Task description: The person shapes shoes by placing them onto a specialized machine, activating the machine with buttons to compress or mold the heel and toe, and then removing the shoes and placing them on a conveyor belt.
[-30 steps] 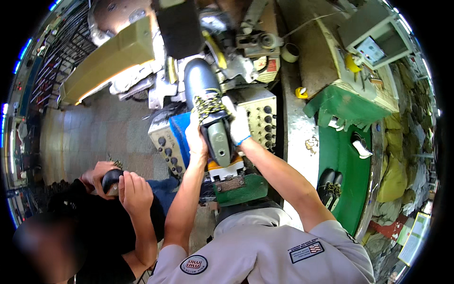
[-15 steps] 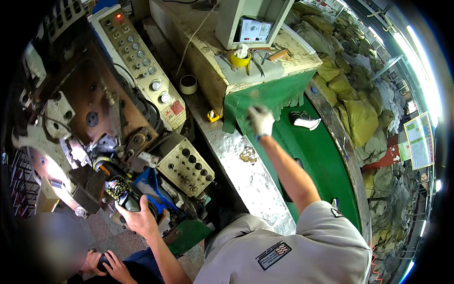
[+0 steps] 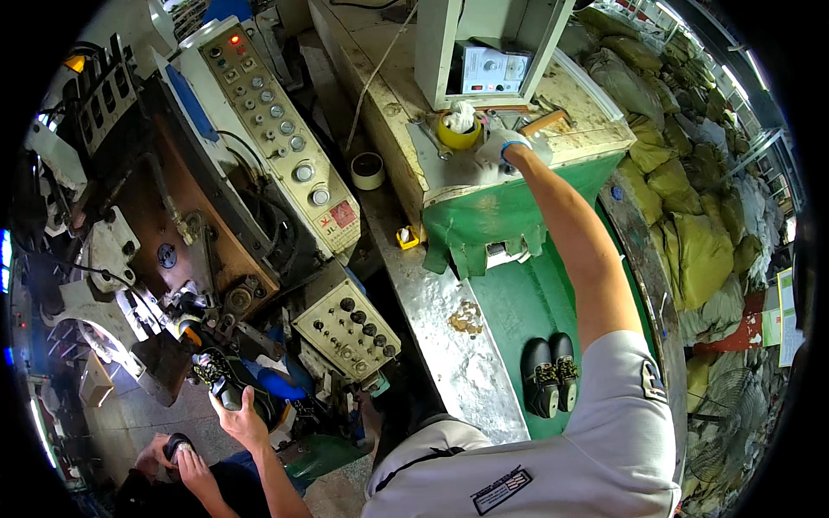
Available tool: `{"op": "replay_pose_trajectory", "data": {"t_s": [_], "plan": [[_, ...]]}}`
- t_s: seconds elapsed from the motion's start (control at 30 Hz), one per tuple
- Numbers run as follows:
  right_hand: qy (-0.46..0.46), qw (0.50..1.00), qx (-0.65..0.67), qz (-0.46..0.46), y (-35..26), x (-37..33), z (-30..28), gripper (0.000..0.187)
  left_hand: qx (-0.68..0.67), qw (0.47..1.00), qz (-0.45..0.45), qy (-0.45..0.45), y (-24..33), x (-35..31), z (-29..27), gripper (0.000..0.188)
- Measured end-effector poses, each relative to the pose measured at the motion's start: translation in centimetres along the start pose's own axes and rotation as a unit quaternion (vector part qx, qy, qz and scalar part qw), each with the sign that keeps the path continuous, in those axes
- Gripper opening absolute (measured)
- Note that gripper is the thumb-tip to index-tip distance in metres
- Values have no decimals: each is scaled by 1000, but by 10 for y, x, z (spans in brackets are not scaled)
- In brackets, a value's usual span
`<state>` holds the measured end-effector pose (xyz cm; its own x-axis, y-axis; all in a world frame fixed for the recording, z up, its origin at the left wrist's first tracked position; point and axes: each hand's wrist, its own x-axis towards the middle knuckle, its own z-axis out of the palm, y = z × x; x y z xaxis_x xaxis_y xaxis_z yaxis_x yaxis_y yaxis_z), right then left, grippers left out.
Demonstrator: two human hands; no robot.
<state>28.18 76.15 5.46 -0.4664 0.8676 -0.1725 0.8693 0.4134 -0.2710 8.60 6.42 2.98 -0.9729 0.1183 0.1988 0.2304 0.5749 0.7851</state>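
Beside a worn bench (image 3: 393, 91), the shoe (image 3: 211, 371), laced but seemingly unfinished, sits at the machine (image 3: 164, 216), left hand (image 3: 244, 423) clasping its rear, right hand (image 3: 501, 152) near tools (image 3: 546, 121), grip unclear.

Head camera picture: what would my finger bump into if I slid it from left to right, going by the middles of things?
Left hand on a dark shoe → box with black knobs → yellow tub → gloved right hand → pair of black shoes → olive sacks.
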Motion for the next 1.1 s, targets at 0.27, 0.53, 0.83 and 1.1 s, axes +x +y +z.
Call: {"op": "replay_pose_trajectory", "data": {"t_s": [0.27, 0.53, 0.83, 1.1], "plan": [[-31, 843, 531, 83, 38, -45, -10, 29, 6, 999, 35, 11, 3, -3, 0, 74], [-136, 768, 605, -162, -167, -389, 63, 35, -21, 1000, 17, 7, 14, 8, -15, 69], [-365, 744, 395, -398, -356, -534, 118, 43, -193, 975, -2, -109, -2, -32, -76, 57], [-407, 697, 377, -455, -423, -589, 100, 75, -182, 980, -51, 56, -35, -18, -67, 54]]}}
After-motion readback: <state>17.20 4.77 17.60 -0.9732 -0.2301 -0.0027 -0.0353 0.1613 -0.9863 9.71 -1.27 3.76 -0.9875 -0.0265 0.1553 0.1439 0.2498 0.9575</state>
